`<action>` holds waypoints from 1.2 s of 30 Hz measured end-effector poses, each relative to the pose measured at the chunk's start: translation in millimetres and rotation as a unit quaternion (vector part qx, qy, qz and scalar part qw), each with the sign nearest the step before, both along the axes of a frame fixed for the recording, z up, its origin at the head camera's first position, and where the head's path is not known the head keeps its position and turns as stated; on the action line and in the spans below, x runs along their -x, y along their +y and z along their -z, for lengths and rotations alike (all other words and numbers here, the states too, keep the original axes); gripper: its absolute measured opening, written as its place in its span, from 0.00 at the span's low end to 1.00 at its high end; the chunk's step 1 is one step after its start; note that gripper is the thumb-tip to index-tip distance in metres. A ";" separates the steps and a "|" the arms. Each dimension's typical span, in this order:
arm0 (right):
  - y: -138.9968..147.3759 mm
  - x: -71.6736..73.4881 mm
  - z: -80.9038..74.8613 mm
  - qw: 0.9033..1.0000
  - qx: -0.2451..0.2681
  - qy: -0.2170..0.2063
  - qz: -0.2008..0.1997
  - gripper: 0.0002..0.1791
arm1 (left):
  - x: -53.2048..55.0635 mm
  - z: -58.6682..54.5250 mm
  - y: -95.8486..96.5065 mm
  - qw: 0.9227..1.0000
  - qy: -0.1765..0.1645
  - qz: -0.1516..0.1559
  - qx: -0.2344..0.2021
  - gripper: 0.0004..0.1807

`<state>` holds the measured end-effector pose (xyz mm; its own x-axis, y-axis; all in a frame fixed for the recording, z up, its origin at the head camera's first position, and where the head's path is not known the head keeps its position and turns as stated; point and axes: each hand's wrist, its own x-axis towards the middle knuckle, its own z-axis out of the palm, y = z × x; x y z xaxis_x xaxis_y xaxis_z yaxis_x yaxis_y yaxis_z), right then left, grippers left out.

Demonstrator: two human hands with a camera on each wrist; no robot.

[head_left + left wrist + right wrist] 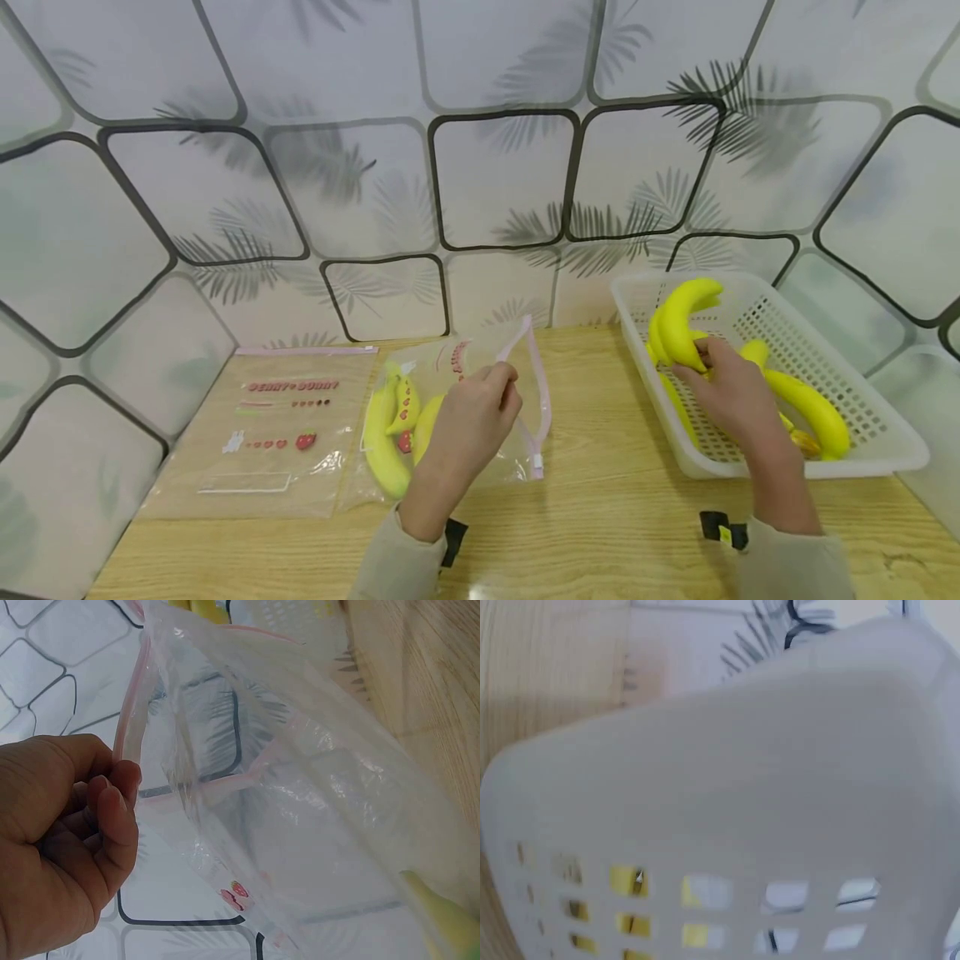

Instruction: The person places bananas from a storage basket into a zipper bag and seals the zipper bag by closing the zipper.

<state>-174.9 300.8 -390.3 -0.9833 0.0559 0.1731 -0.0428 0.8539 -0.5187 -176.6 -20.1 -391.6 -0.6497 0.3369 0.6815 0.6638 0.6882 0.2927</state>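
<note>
My left hand [480, 412] pinches the pink zip edge of a clear plastic bag [517, 454], holding its mouth raised and apart. Several yellow bananas [382, 446] lie inside this bag. In the left wrist view the thumb and fingers [120, 817] grip the bag's rim. Over the left part of a white perforated basket [870, 417], my right hand [723, 392] grips yellow bananas [678, 321], apparently a small bunch. More bananas [813, 412] lie in the basket. The basket wall [727, 772] fills the right wrist view and hides the right hand there.
A second clear zip bag [262, 458] with red print lies flat on the left of the wooden table [592, 517]. Patterned white panels [502, 183] enclose the back and sides. The basket stands near the right-hand panel.
</note>
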 end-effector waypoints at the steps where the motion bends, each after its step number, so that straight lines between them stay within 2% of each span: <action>1: -4.7 -1.4 -1.2 1.000 0.001 0.015 -0.008 0.27 | 0.2 0.1 -0.1 1.000 0.000 0.000 0.000 0.03; 4: -20.3 -7.1 -6.5 0.998 -0.005 0.054 -0.041 0.22 | 0.3 0.0 -0.5 1.000 0.000 0.002 -0.002 0.03; 8: -40.6 -14.7 -14.6 0.992 -0.022 0.069 -0.102 0.17 | 0.1 -0.4 -1.1 1.000 0.002 0.004 -0.003 0.03; 13: -63.9 -21.7 -17.8 0.982 -0.047 0.063 -0.172 0.12 | 0.6 -0.3 -1.3 1.000 0.005 0.006 -0.003 0.03; 20: -89.5 -25.5 -14.1 0.969 -0.080 0.029 -0.233 0.10 | 0.3 -1.6 -2.7 1.000 -0.007 0.010 0.000 0.03; 24: -98.9 -24.4 -9.7 0.962 -0.082 0.031 -0.258 0.10 | 0.2 -2.1 -3.3 1.000 -0.015 0.015 0.004 0.02; 28: -104.6 -22.6 -5.5 0.959 -0.091 0.042 -0.265 0.08 | 0.0 -2.0 -3.7 1.000 -0.018 0.022 0.008 0.02; 36: -110.5 -18.7 0.8 0.959 -0.085 0.060 -0.263 0.07 | -0.3 -0.5 -4.4 0.999 -0.016 0.021 0.019 0.02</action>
<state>-156.1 190.3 -391.1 -0.8399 -0.4824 0.2486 -0.5420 0.7694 -0.3381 -176.4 -24.6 -391.1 -0.6553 0.3893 0.6473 0.6833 0.6708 0.2884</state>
